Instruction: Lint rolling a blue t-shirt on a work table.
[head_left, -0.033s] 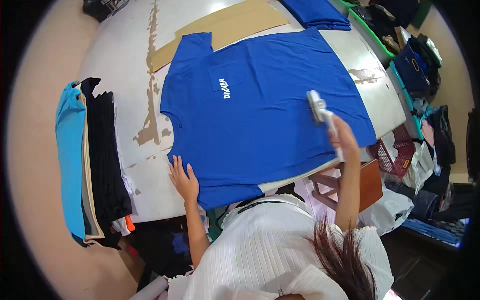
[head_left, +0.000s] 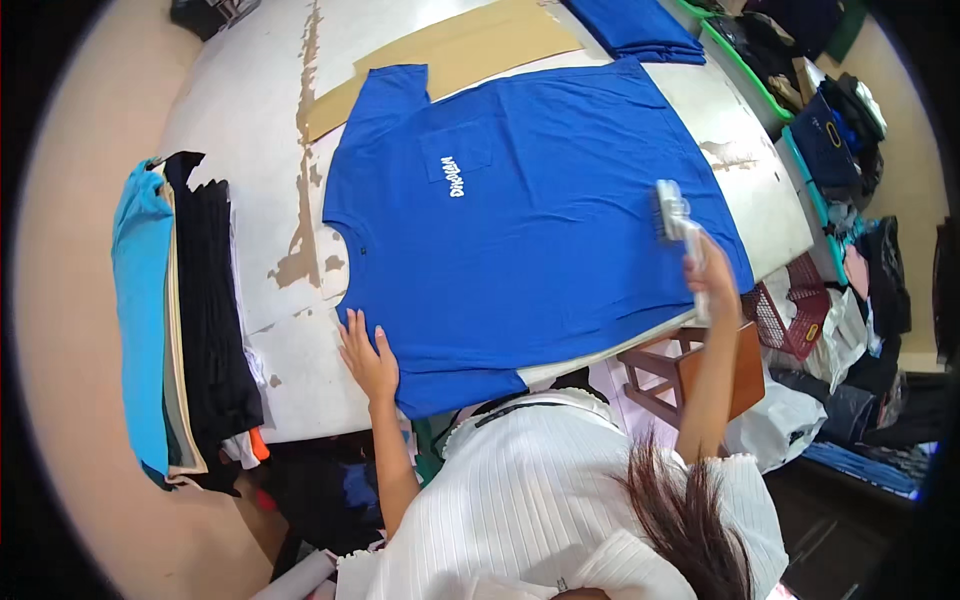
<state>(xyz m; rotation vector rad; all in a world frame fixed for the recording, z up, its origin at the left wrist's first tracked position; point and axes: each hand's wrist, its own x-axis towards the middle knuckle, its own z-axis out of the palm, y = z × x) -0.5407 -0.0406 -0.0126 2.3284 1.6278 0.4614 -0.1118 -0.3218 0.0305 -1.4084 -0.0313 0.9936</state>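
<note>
A blue T-shirt with a chest pocket and white lettering lies spread on the white table, its neckline to the left and its hem to the right. My left hand rests flat, fingers apart, at the shirt's near shoulder beside the collar. In my right hand is a white-handled brush, gripped by the handle. Its bristled head is over the shirt near the hem, at the right; whether it presses on the cloth I cannot tell. Small wrinkles show in the fabric around there.
Tan cardboard lies beyond the shirt, next to folded blue garments. Black and light-blue clothes hang over the table's left end. A wooden stool, a maroon crate and bagged clothes stand at the right.
My right hand has carried the brush a short way right, toward the shirt's hem. My left hand stays in place.
</note>
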